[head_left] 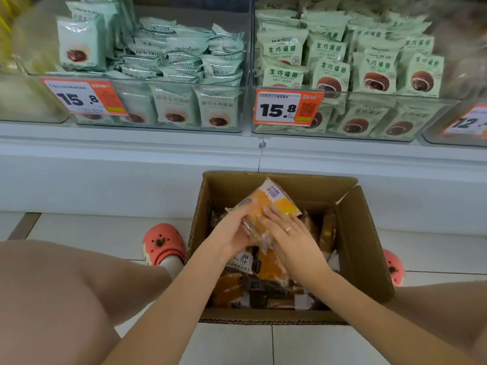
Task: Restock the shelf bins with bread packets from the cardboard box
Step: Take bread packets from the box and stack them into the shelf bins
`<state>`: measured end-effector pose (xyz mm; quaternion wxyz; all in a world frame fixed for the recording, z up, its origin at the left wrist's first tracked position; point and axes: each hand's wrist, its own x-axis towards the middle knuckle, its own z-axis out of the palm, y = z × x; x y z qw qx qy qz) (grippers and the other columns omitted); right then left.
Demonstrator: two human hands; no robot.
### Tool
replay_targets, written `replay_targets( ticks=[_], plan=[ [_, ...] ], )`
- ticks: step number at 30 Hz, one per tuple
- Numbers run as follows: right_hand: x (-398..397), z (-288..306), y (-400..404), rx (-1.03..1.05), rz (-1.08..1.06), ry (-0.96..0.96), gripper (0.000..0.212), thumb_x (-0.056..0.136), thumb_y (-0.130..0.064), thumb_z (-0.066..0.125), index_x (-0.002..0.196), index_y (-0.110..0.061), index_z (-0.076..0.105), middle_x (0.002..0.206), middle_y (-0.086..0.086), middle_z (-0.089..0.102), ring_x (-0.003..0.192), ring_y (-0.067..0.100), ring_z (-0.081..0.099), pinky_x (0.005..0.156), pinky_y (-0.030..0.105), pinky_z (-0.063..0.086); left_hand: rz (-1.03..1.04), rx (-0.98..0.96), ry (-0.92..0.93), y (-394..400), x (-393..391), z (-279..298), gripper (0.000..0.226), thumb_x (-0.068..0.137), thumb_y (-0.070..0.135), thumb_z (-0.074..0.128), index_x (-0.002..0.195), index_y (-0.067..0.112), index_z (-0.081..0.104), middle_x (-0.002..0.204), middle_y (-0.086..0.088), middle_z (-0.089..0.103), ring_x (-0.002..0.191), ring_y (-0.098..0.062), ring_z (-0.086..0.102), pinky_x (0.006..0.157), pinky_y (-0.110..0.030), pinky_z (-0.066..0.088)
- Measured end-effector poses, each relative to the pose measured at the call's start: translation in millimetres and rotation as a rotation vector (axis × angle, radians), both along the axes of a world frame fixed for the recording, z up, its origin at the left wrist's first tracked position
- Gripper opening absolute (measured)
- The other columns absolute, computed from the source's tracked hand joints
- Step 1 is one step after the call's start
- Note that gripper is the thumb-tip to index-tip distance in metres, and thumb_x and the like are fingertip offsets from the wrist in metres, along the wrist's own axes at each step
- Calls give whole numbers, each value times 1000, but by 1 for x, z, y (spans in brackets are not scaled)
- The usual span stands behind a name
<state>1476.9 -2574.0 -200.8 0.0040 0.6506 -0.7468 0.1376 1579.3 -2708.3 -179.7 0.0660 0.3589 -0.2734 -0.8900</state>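
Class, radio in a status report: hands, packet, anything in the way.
Left hand and right hand both grip one orange bread packet above the cardboard box. More packets inside. Nothing blocking the lift.

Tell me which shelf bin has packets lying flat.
The left bin: its mint packets lie stacked flat on top. The right bin's packets stand upright.
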Motion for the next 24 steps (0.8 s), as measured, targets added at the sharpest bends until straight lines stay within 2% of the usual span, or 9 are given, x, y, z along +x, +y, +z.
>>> replay_targets(
  ticks=[2,4,6,8,10,14,17,19,24],
  plan=[
    [-2,2,7,-35,49,-137,70,75,11,65,134,-21,45,145,0,45,139,14,31,111,46,31,11,-59,-10,1,4,2,33,90,22,60,120,9,61,113,-13,69,101,-28,65,88,-47,51],
    [-2,13,15,-62,-28,-364,58,82,12,51,127,-24,54,141,-11,44,135,7,34,111,36,31,-2,-58,9,-2,9,4,36,87,19,62,122,10,59,115,-14,67,99,-27,66,84,-44,54],
    [-2,29,21,-157,-236,-539,51,87,8,48,120,-31,54,134,-16,45,108,2,53,92,17,40,-30,-58,12,-5,14,9,44,81,20,65,123,10,57,111,-13,69,95,-27,67,80,-41,54],
    [-9,44,19,-252,-410,-640,44,90,0,51,118,-34,50,132,-15,47,103,-8,48,83,4,37,-96,-78,4,-8,17,14,45,77,22,66,121,11,58,106,-11,70,92,-26,68,80,-41,54],
    [-20,60,15,-248,-479,-790,40,91,-12,59,124,-31,46,129,-15,49,115,-4,45,94,10,38,-174,-111,19,-9,19,17,42,77,24,64,117,12,59,105,-10,71,94,-25,67,83,-42,53],
    [-35,87,12,63,-460,-1222,45,82,-45,57,122,-25,53,114,-6,64,99,11,64,82,31,56,-257,-140,41,-6,17,25,42,73,25,73,111,11,62,101,-9,72,90,-23,69,81,-41,55],
    [-35,91,14,-10,-460,-1177,32,93,-39,47,112,-18,64,97,-2,72,85,14,68,76,32,56,-237,-115,85,0,11,27,71,49,31,91,112,11,65,110,-12,70,96,-26,68,79,-42,57],
    [-31,92,13,-138,-460,-1032,29,98,-31,44,97,-14,67,85,1,71,69,6,63,61,22,49,-187,-53,138,3,8,22,88,38,34,96,116,11,64,116,-14,67,100,-27,67,80,-41,56],
    [-21,99,7,-327,-409,-730,18,98,-21,48,92,-23,65,70,-4,66,54,2,55,45,11,37,-172,59,252,19,3,11,84,43,29,96,118,14,61,113,-13,68,100,-29,67,82,-46,56]
  ],
)
